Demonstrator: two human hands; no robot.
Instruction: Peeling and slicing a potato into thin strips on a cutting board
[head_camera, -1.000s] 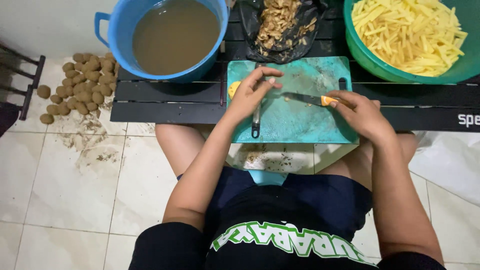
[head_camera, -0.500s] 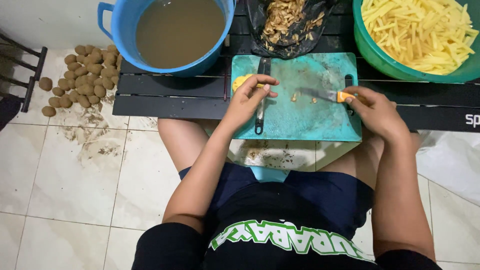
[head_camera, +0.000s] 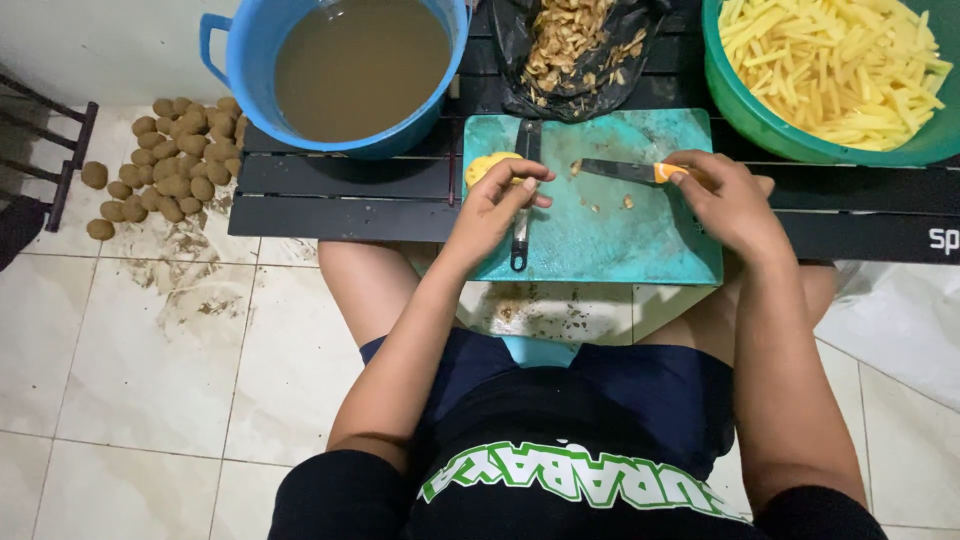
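Note:
My left hand rests on a peeled yellow potato at the left edge of the teal cutting board, fingers curled over it. A black-handled peeler lies on the board just under that hand. My right hand grips the orange handle of a knife, whose blade points left across the board with a small scrap at its tip. A few potato bits lie on the board between the hands.
A blue bucket of brown water stands at the back left, a black bag of peelings in the middle, a green basin of cut potato sticks at the right. Unpeeled potatoes are heaped on the tiled floor left of the low black table.
The knife has swung back over the board, its blade pushing scraps toward the far edge. My left hand has stayed on the peeled potato, shifting slightly.

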